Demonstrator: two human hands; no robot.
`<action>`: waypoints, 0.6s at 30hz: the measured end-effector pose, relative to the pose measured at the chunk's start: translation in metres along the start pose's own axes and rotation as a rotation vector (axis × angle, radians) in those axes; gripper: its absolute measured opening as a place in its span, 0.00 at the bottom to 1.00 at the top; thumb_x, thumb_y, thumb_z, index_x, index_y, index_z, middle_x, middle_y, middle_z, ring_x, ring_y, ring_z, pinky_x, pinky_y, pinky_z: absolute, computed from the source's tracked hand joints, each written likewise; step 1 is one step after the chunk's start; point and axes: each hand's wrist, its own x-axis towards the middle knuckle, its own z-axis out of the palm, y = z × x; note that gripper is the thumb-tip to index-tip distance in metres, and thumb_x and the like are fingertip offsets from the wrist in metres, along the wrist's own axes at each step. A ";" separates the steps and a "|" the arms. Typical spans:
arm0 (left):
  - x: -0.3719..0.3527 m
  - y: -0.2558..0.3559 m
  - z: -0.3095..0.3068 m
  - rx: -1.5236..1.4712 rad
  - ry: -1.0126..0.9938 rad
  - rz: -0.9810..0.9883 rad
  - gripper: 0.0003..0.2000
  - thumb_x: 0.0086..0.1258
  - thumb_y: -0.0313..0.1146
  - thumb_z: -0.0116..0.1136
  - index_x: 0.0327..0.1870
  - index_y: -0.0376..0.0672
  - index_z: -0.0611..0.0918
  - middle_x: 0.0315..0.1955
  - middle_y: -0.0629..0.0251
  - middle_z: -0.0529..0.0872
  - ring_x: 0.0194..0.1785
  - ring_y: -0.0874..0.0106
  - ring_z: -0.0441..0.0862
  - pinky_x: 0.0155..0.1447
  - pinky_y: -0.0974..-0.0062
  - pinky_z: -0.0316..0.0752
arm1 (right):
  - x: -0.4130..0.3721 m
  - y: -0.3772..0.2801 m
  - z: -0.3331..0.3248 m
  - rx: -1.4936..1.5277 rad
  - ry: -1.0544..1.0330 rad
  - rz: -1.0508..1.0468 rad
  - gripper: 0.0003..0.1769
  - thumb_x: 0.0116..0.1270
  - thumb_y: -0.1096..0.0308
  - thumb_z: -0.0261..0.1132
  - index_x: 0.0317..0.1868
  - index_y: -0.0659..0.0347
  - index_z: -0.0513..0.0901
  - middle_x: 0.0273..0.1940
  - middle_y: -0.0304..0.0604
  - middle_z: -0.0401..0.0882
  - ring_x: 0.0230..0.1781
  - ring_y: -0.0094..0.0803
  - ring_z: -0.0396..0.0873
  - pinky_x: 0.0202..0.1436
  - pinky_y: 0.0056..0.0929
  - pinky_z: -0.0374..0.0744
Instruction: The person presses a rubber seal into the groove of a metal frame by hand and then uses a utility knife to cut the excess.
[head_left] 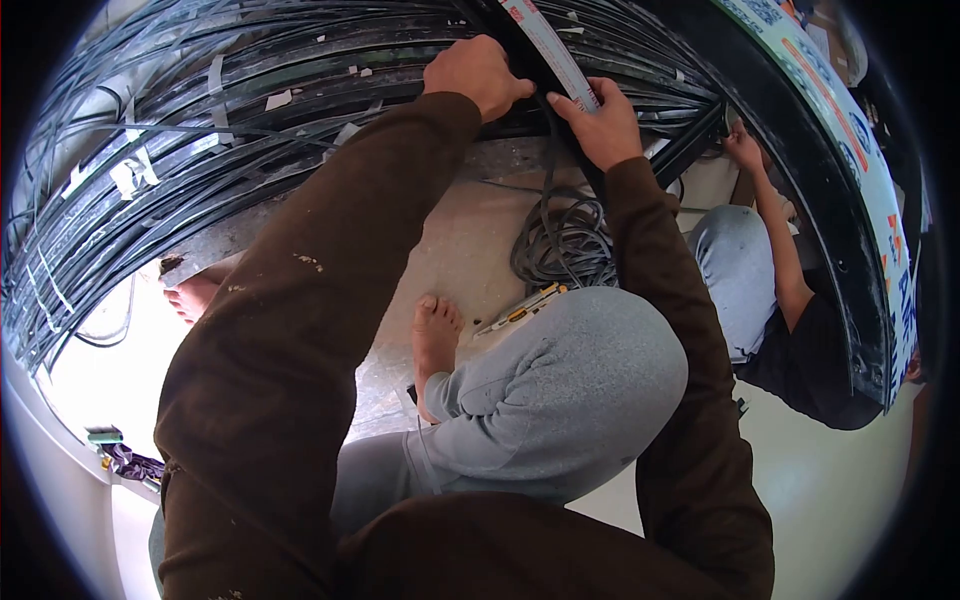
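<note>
Right at the middle of our reach, we have a long, straight black bar with a white, red-printed label [548, 48] on its face, slanting across the dense spread of thin black cables [190, 88]. Beside it, a slim, dark, flexible cable [549, 165] hangs from between our fingertips to a loose dark coil [565, 245] on the floor.

Our right hand [605, 128] is partly closed about the label's lower end, thumb at the inner side and fingers beyond. Our left hand [475, 78] is curled, its thumb reaching towards the cable; we cannot tell whether it encloses anything.

We judge the bar stiff and fairly smooth, steadiest with a hand on each side, thumbs along its edges. The cable looks light and pliable, likely to twist or snag in its coil, so we would pinch it close to the bar.

Farther out, a yellow-and-black tool [538, 301] lies near our knee in grey trousers [590, 380]. To our right, beneath a big curved black frame [800, 165], shows a co-worker's hand [742, 148].
</note>
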 end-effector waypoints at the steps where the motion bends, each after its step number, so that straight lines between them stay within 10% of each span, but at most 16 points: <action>1: 0.000 0.001 0.000 0.004 0.005 -0.010 0.16 0.59 0.47 0.70 0.34 0.42 0.88 0.23 0.67 0.88 0.33 0.69 0.87 0.44 0.69 0.79 | 0.001 -0.002 0.003 -0.048 0.030 0.003 0.38 0.51 0.48 0.78 0.53 0.69 0.76 0.48 0.57 0.82 0.48 0.44 0.82 0.54 0.37 0.79; 18: 0.001 0.009 0.000 0.077 0.018 -0.076 0.19 0.55 0.46 0.72 0.39 0.40 0.88 0.35 0.55 0.89 0.44 0.57 0.87 0.51 0.63 0.80 | 0.009 -0.013 0.009 -0.255 -0.028 0.103 0.42 0.52 0.48 0.76 0.57 0.69 0.70 0.50 0.59 0.81 0.58 0.56 0.74 0.60 0.50 0.73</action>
